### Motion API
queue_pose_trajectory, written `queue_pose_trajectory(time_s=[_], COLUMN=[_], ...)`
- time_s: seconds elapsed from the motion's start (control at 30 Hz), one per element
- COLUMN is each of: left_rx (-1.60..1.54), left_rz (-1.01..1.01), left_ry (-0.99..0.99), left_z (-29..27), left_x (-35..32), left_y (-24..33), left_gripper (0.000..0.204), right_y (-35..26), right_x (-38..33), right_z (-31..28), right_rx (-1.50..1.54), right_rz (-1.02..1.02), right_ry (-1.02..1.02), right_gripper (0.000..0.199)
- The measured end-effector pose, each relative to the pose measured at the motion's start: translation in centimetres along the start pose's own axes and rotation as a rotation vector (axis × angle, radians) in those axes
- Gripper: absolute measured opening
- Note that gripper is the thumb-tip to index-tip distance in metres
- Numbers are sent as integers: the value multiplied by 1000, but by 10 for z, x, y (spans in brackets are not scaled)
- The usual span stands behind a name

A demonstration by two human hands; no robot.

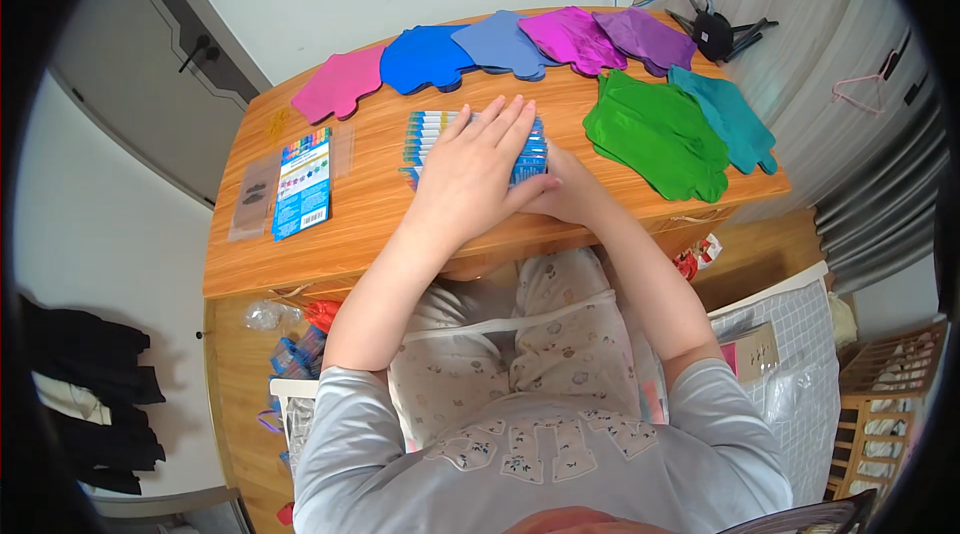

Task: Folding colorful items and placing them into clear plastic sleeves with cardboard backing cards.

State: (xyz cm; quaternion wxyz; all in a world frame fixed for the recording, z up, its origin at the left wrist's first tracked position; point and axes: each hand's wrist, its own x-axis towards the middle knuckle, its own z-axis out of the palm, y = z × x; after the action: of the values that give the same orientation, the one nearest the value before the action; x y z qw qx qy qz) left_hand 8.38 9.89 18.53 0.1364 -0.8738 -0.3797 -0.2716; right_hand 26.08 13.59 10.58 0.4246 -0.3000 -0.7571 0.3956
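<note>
A row of slim white and blue pens or markers (424, 132) lies on the wooden table in front of me, with blue printed packaging (530, 166) at its right side. My left hand (470, 169) rests flat across the top, fingers stretched forward and thumb pointing right. Against the right side of the packaging is my right hand (572, 189). Its fingers are mostly hidden behind the left hand and the packaging, so their grip does not show.
Shiny cloth or foil pieces arc along the table's back, including a pink one (340, 84) and a blue one (425, 59). A green piece (655, 134) lies at right. Left stands a printed card (303, 184) beside clear bags. A black router (713, 36) sits far right.
</note>
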Motion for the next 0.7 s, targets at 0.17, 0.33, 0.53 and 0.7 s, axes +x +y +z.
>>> queue_pose_trajectory(time_s=[0.17,0.33,0.53,0.7], left_rx=[25,12,11,100], left_rz=[5,7,11,98], left_ry=[-18,-13,-18,152], left_z=[1,2,3,-12], left_x=[1,2,4,3], left_y=[0,-1,-5,-3], left_gripper=[77,78,79,74], right_y=[-1,-1,-5,-22], right_x=[-1,-1,0,-3], right_z=[0,-2,-3,6], right_rx=[8,6,-36,-11], right_rz=[-41,-22,17,-39], right_ry=[3,-12,-8,116], right_gripper=[81,83,69,50])
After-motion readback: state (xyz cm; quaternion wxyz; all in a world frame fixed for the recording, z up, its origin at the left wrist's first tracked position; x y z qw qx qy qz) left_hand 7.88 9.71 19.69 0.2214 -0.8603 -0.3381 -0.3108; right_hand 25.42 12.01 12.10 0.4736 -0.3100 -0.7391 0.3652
